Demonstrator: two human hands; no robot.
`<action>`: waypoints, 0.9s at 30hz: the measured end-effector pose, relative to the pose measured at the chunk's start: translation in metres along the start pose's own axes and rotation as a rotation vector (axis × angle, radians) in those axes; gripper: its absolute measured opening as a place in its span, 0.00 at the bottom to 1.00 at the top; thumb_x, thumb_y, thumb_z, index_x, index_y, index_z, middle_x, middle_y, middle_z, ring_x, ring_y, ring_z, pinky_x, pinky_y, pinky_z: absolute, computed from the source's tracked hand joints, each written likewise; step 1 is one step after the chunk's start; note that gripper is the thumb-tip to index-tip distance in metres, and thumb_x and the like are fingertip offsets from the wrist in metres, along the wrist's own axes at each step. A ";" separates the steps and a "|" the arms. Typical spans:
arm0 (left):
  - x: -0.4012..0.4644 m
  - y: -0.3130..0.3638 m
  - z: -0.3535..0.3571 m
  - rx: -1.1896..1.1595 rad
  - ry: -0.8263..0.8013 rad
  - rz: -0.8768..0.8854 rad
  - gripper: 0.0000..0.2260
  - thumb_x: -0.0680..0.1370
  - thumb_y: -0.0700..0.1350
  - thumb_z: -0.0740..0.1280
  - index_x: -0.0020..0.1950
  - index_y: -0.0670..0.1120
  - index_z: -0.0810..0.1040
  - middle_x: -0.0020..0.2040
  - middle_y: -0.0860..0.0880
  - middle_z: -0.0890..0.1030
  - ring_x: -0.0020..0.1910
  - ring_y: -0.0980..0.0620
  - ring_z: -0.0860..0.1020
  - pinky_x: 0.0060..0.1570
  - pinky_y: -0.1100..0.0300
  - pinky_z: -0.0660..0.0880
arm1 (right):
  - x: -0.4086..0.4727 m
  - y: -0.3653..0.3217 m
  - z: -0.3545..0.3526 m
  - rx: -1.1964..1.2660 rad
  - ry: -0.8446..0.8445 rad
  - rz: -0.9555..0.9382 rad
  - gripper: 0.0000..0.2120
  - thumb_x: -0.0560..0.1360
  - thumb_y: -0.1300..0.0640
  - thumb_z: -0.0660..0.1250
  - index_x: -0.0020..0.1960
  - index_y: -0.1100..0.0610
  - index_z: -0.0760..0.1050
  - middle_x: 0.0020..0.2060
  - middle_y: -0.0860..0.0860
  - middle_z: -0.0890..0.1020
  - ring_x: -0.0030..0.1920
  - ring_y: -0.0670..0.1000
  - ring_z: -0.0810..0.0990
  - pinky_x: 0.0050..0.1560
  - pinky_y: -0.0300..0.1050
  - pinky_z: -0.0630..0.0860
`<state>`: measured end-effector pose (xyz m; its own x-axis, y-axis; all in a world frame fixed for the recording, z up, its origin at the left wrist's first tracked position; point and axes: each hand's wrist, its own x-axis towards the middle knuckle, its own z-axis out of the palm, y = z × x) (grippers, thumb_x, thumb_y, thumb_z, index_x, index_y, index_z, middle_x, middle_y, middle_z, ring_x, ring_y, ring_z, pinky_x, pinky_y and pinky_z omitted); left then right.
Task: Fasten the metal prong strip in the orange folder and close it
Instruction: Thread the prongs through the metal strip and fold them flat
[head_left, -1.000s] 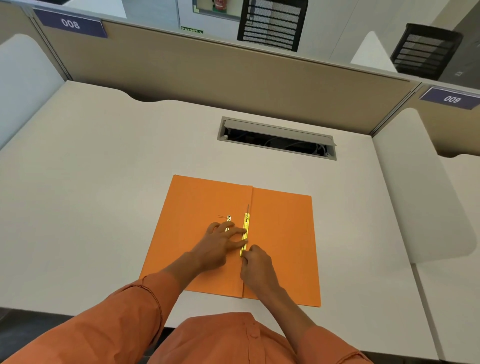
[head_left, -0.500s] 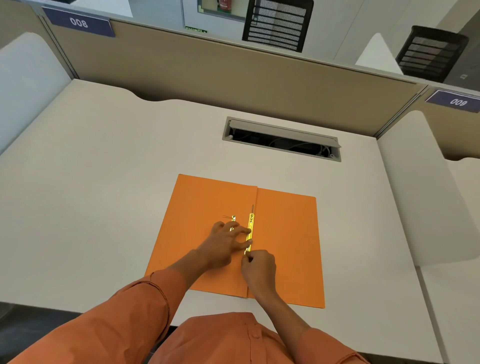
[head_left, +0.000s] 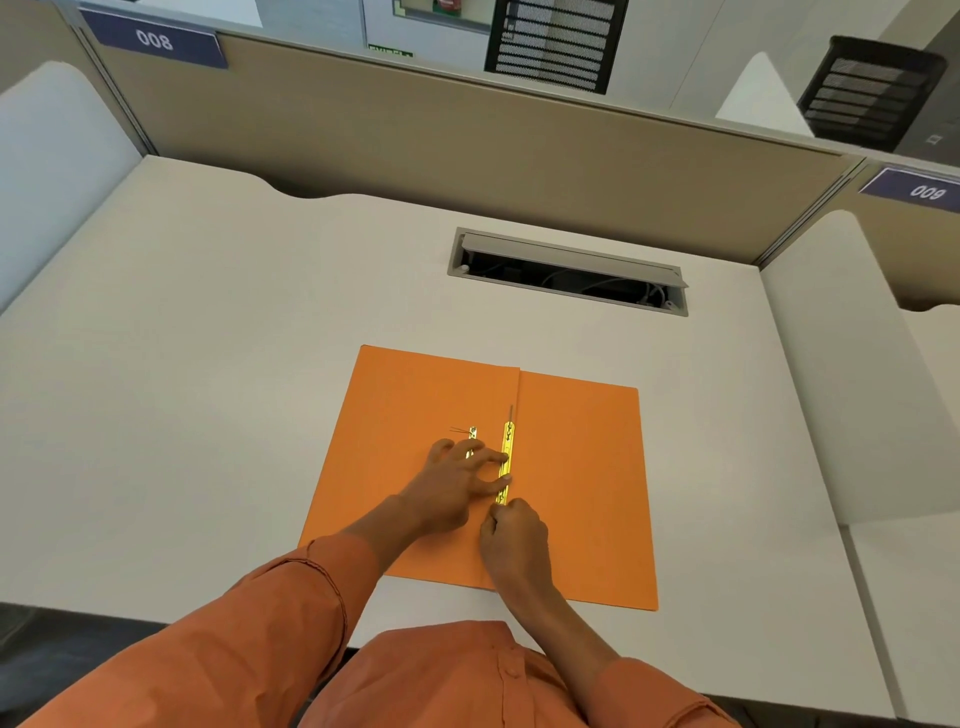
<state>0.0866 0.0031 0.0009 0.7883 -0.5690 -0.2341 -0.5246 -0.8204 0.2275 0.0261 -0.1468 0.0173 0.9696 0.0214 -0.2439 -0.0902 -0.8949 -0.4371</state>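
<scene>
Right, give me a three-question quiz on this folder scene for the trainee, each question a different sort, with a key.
1. True or false: the orange folder lies shut on the desk.
2. Multiple choice: where does the yellow metal strip lie? A) along the folder's centre fold B) on the bare desk C) in the cable slot
3. Fill in: the left hand presses its fingers on the strip, and the right hand works at the strip's ____ end.

Key: 1 false, it lies open and flat; 2 A; 3 near.
</scene>
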 end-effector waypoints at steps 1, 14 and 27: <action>0.000 0.000 0.000 0.004 0.000 0.001 0.32 0.76 0.39 0.61 0.77 0.63 0.69 0.82 0.54 0.62 0.81 0.44 0.59 0.74 0.42 0.57 | -0.001 0.001 0.000 -0.003 -0.004 -0.007 0.15 0.84 0.58 0.59 0.55 0.61 0.84 0.51 0.58 0.82 0.50 0.58 0.82 0.46 0.48 0.73; 0.000 -0.002 0.001 0.022 -0.008 0.005 0.31 0.77 0.41 0.60 0.78 0.62 0.67 0.83 0.54 0.61 0.81 0.44 0.58 0.74 0.42 0.57 | -0.011 0.010 -0.003 -0.008 0.054 -0.111 0.10 0.81 0.63 0.66 0.55 0.64 0.86 0.43 0.59 0.84 0.39 0.58 0.83 0.39 0.44 0.72; -0.006 -0.001 0.010 0.023 -0.015 -0.003 0.33 0.78 0.42 0.58 0.82 0.61 0.61 0.85 0.54 0.56 0.84 0.44 0.53 0.79 0.40 0.51 | -0.020 0.018 -0.002 0.003 0.070 -0.176 0.08 0.79 0.64 0.71 0.56 0.64 0.86 0.41 0.58 0.83 0.37 0.55 0.83 0.37 0.41 0.75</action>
<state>0.0795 0.0068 -0.0070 0.7853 -0.5669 -0.2488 -0.5292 -0.8233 0.2052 0.0050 -0.1645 0.0157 0.9839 0.1464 -0.1029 0.0816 -0.8787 -0.4703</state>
